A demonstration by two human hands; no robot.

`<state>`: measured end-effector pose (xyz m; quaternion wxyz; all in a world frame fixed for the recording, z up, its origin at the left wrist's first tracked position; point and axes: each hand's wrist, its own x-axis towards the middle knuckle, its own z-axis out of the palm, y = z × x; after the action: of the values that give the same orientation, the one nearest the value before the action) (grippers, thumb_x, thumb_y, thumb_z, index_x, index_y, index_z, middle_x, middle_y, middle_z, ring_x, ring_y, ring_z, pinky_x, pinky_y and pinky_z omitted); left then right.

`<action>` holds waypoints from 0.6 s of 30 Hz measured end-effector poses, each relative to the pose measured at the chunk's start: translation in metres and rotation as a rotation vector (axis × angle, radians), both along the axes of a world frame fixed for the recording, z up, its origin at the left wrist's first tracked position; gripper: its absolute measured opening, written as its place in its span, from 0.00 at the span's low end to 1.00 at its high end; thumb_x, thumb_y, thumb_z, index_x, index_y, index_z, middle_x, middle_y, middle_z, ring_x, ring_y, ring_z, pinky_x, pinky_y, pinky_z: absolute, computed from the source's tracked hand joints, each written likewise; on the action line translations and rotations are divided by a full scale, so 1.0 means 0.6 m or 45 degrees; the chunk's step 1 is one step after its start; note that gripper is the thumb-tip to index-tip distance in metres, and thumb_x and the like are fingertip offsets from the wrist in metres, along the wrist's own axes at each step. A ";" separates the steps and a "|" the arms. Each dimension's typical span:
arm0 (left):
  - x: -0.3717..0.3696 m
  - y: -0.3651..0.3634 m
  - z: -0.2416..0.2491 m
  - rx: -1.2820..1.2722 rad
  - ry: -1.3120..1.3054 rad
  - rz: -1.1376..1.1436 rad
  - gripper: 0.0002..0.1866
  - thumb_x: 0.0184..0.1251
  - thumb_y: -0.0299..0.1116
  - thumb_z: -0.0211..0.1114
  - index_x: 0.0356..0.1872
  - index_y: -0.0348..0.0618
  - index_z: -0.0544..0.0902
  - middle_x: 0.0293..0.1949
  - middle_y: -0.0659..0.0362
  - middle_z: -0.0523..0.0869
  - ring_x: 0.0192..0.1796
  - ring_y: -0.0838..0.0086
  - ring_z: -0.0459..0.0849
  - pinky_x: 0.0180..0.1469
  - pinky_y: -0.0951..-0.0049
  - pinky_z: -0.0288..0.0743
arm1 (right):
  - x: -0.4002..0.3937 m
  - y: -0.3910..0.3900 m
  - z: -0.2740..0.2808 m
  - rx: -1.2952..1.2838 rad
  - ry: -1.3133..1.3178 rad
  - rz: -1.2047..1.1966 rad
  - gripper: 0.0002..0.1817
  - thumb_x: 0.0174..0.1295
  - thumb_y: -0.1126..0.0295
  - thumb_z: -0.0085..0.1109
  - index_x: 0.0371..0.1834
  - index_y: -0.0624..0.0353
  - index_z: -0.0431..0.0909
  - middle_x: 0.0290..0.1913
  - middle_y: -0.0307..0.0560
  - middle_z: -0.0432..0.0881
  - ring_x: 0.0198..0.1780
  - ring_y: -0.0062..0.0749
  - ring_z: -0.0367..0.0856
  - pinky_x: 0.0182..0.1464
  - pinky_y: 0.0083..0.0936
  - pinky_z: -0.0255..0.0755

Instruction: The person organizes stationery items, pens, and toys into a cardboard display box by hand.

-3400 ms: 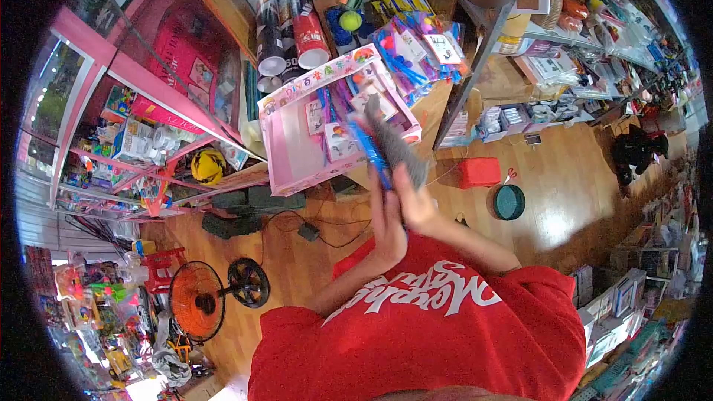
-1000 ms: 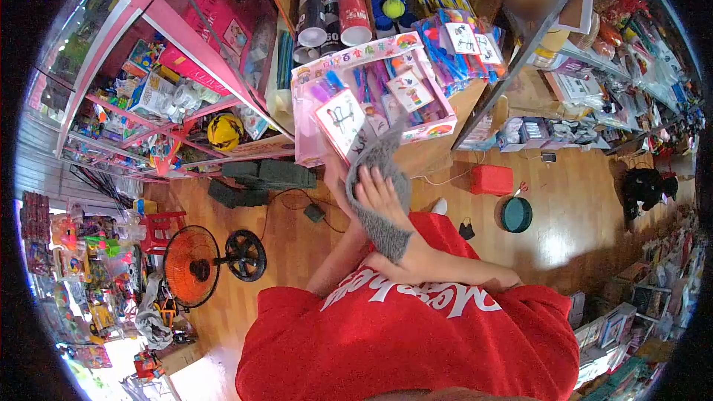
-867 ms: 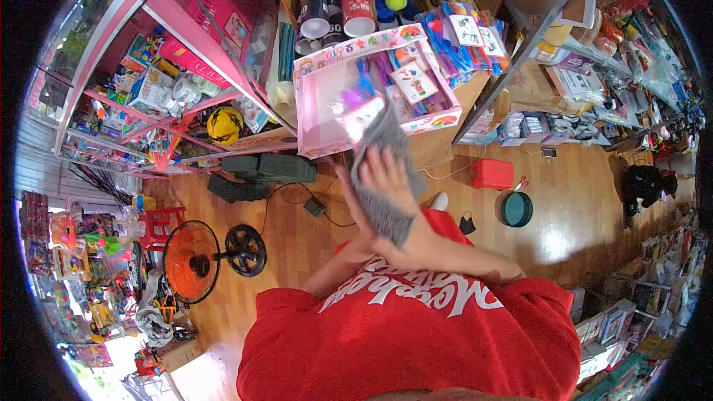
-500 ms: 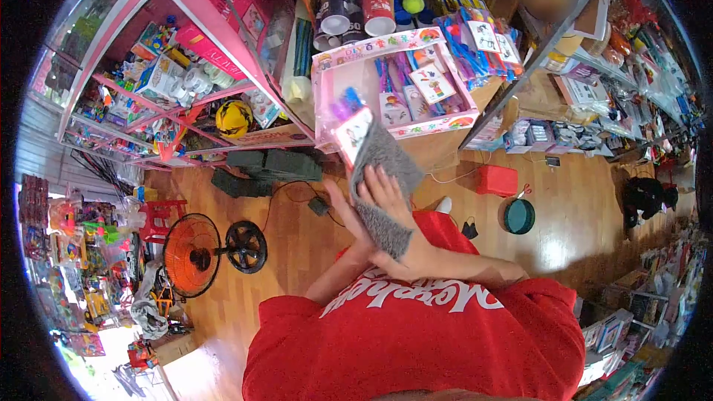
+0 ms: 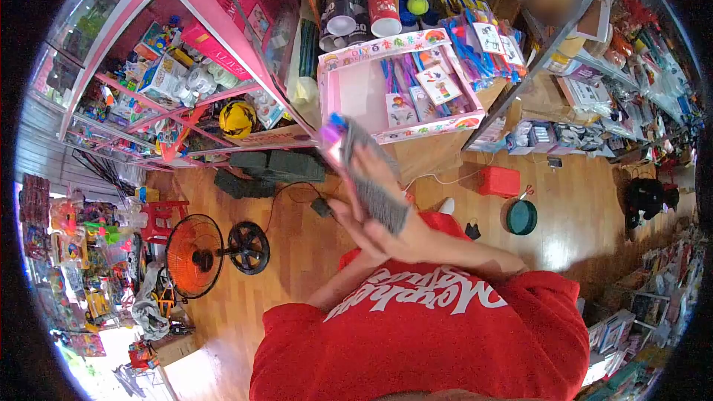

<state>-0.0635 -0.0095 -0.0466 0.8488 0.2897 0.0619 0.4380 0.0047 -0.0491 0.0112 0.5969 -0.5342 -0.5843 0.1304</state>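
My left hand (image 5: 355, 227) grips the lower end of a clear packet of purple and blue pipe cleaners (image 5: 334, 132), its far end blurred by motion. Laid along the packet is a grey cloth (image 5: 382, 204), which my right hand (image 5: 376, 174) presses against it with the fingers pointing away from me. The cloth and both hands hide most of the packet. Just beyond them, on a counter, stands an open pink-edged display box (image 5: 327, 93). Similar packets (image 5: 423, 89) with picture cards lie in its right half; its left half shows a bare base.
Tall tubes (image 5: 339, 11) and a yellow-green ball (image 5: 417, 5) stand behind the box. More bagged pipe cleaners (image 5: 490, 41) lie to its right. A pink-framed glass cabinet (image 5: 215, 30) is at left. An orange fan (image 5: 194, 256), a red box (image 5: 499, 181) and a green basin (image 5: 521, 217) are on the floor.
The packet has turned more edge-on and its far end sits lower and further left. My right hand has slid the cloth leftward over it. The view has shifted slightly.
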 end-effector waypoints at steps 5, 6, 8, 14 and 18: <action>0.010 -0.048 0.047 -0.104 0.356 -0.071 0.45 0.67 0.70 0.24 0.75 0.48 0.41 0.75 0.59 0.46 0.76 0.65 0.43 0.75 0.61 0.36 | 0.059 0.026 0.019 0.035 0.153 0.016 0.34 0.67 0.57 0.45 0.72 0.64 0.53 0.75 0.59 0.46 0.77 0.52 0.41 0.73 0.40 0.39; 0.020 -0.030 0.052 0.041 0.457 0.061 0.47 0.64 0.73 0.27 0.75 0.47 0.42 0.75 0.57 0.49 0.75 0.63 0.48 0.74 0.61 0.40 | 0.048 0.013 0.014 -0.012 0.076 0.044 0.34 0.67 0.60 0.46 0.72 0.64 0.52 0.75 0.59 0.46 0.77 0.52 0.41 0.73 0.41 0.39; 0.035 0.039 0.051 0.144 -0.469 -0.224 0.49 0.63 0.74 0.27 0.75 0.47 0.43 0.74 0.56 0.51 0.74 0.63 0.52 0.74 0.61 0.43 | 0.009 -0.023 0.004 -0.110 0.028 0.031 0.34 0.67 0.62 0.47 0.73 0.64 0.51 0.75 0.59 0.47 0.77 0.50 0.41 0.73 0.39 0.39; 0.035 -0.018 0.075 0.331 0.452 0.267 0.49 0.64 0.72 0.26 0.74 0.41 0.43 0.74 0.52 0.50 0.75 0.62 0.49 0.74 0.65 0.40 | 0.017 -0.028 0.001 -0.390 0.783 0.176 0.31 0.70 0.64 0.45 0.72 0.66 0.49 0.74 0.55 0.50 0.74 0.41 0.49 0.72 0.34 0.45; 0.056 -0.041 0.019 0.601 0.638 0.186 0.44 0.69 0.66 0.22 0.74 0.41 0.41 0.75 0.51 0.46 0.76 0.64 0.42 0.74 0.65 0.32 | 0.061 -0.037 0.011 -0.392 0.813 0.211 0.33 0.71 0.60 0.42 0.72 0.67 0.47 0.74 0.57 0.49 0.75 0.42 0.47 0.73 0.34 0.42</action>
<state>-0.0300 -0.0344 -0.0350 0.6832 0.5713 0.1858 0.4150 0.0413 -0.0715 0.0178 0.6491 -0.5011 -0.3834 0.4250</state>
